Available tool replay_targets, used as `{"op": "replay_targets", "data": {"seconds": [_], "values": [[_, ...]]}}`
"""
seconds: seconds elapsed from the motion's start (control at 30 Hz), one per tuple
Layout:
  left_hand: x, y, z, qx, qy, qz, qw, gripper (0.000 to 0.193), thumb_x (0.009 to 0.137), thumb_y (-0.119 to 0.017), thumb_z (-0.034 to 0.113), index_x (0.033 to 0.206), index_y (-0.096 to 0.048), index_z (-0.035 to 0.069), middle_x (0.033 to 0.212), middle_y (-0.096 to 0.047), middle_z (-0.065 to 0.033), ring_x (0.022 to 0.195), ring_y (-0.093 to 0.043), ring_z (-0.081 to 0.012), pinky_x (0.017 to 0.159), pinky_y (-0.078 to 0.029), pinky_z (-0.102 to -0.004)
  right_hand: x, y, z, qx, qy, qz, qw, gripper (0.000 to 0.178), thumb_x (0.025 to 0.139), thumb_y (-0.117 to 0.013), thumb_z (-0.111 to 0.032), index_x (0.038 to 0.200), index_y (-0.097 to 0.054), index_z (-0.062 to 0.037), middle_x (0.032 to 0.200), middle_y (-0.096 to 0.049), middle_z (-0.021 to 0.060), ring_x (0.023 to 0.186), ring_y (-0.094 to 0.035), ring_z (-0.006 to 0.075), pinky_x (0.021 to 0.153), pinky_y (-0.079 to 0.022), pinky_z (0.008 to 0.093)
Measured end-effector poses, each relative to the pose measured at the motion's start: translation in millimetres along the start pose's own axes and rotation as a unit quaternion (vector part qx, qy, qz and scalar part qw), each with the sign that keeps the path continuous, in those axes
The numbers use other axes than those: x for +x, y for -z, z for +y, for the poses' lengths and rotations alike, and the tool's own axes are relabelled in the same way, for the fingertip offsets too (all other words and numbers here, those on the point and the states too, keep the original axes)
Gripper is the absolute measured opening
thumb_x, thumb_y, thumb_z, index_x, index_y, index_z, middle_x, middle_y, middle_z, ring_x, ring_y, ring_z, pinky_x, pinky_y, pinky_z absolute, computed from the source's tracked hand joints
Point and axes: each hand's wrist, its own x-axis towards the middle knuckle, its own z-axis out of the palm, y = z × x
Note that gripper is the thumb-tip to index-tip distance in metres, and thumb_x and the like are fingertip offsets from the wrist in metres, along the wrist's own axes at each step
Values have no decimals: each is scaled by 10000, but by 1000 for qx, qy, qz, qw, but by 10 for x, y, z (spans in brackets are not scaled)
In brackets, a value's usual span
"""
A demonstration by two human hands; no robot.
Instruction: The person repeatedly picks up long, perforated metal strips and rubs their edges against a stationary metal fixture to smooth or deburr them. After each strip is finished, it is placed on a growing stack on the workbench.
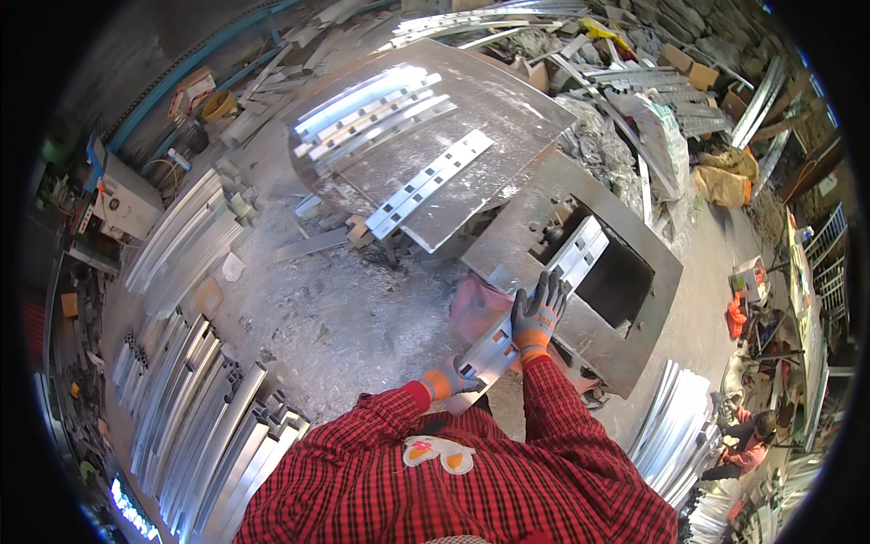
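Note:
A long silvery metal profile (490, 352) with square cut-outs slants from close to my body across a steel table (625, 358), its far part over the dark opening. My left hand (444, 379), in a grey and orange work glove, grips the near end; its fingers are partly hidden. My right hand (541, 317), gloved alike, lies over the middle of the profile and holds it along its edge, thumb apart from the fingers. A similar notched profile (430, 184) rests on a larger metal sheet table (507, 100) ahead.
More profiles (372, 113) lie at that table's far left. Long bars are stacked on the floor at left (195, 426) and right (675, 422). A grey machine cabinet (127, 199) stands at the far left. Another person (748, 444) is low at the right. Scrap heaps the back.

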Motion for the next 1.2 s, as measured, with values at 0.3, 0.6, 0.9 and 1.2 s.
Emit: {"op": "replay_targets", "data": {"seconds": [0.3,0.6,0.9,1.2], "values": [[-805,663,-394,-40,-14,19,999,763,676,-888,513,1192,-635,12,1046,-717,-115,929,-675,-201,846,-530,-341,-769,-542,-209,608,-226,7,761,488,1014,-587,-321,1406,-481,-50,1311,-581,94,1120,-592,244,987,-485,366],[-481,1484,-653,-148,-21,-19,989,820,745,-849,528,1273,-582,-40,1143,-705,-141,1031,-673,-194,894,-526,-311,-771,-643,-1519,557,-107,-349,746,439,1033,-554,-376,1285,-617,-22,1218,-658,68,1069,-620,147,941,-509,298],[604,2428,-466,98,97,187,973,1111,685,-784,688,1442,-404,-31,1266,-617,-261,1147,-609,-425,979,-489,-456,360,-2172,-1919,586,-303,-227,717,397,953,-697,-302,1177,-667,24,1095,-714,91,981,-646,159,875,-512,310],[1882,3015,410,287,129,138,939,1310,634,-863,504,1598,-95,61,1475,-413,-242,1240,-547,-423,1018,-482,-483,1862,-3082,-1688,614,-333,-230,678,518,863,-796,-363,1171,-641,24,1046,-689,73,892,-644,179,756,-537,312]]}}
